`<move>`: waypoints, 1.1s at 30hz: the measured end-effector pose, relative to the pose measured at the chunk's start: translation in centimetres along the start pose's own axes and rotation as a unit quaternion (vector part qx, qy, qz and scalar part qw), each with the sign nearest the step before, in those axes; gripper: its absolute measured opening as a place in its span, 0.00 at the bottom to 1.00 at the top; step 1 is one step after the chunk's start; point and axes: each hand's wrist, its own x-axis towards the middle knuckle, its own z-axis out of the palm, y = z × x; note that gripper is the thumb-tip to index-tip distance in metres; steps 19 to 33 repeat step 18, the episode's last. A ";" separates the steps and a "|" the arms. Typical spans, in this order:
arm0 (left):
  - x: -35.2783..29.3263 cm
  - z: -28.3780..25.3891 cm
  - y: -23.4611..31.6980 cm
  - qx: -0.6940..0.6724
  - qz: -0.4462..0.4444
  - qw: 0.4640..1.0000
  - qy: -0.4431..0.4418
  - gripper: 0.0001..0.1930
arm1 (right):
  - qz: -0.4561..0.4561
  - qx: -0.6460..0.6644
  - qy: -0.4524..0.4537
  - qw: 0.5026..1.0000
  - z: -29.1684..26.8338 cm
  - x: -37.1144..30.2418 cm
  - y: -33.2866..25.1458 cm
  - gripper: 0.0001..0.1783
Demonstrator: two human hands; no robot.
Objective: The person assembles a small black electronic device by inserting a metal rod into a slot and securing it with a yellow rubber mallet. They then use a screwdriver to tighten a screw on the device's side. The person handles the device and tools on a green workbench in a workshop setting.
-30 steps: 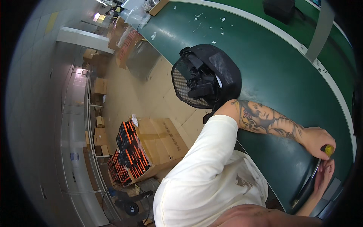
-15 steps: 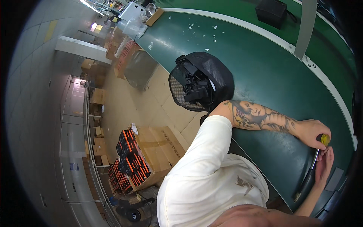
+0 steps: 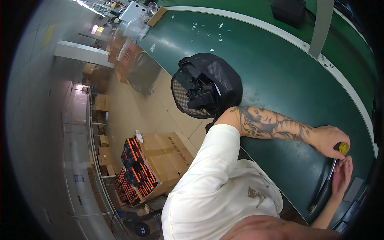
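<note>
At the right side of the green worktop [image 3: 276,160], my tattooed left arm reaches across. My left hand [image 3: 330,140] is closed around the yellow end of a slim tool [image 3: 342,149]. Below it a thin metal shaft runs down into a long black part [image 3: 321,196] with a small metallic tip. My right hand [image 3: 342,176] is upright beside the shaft, fingers mostly stretched, fingertips close under the left hand. Whether those fingertips touch the tool cannot be made out. Near my left elbow stands a black mesh bag [image 3: 224,80] with black cords and adapters inside.
Flat grey pieces [image 3: 353,189] lie beyond my right wrist. A black box [image 3: 288,12] and a metal post [image 3: 321,32] stand at the far side. On the floor at left is a large carton [image 3: 170,160] beside stacked black-and-orange boxes [image 3: 138,168]. Plastic wrap [image 3: 136,29] lies at the worktop's far end.
The view has shifted slightly, so the bag, cartons and shirt appear a little farther left. Both hands keep nearly the same pose around the tool.
</note>
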 end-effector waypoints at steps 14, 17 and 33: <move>0.1 -0.4 0.5 0.002 0.007 1.000 -0.009 0.18 | 0.006 -0.003 0.002 1.000 0.5 -0.3 -0.2 0.12; 0.1 -0.4 0.7 -0.005 0.006 1.000 -0.012 0.17 | 0.001 -0.003 0.000 1.000 0.4 -0.4 -0.2 0.12; 0.2 -0.4 0.6 -0.006 0.006 1.000 -0.011 0.17 | 0.003 -0.004 0.000 1.000 0.4 -0.3 -0.2 0.12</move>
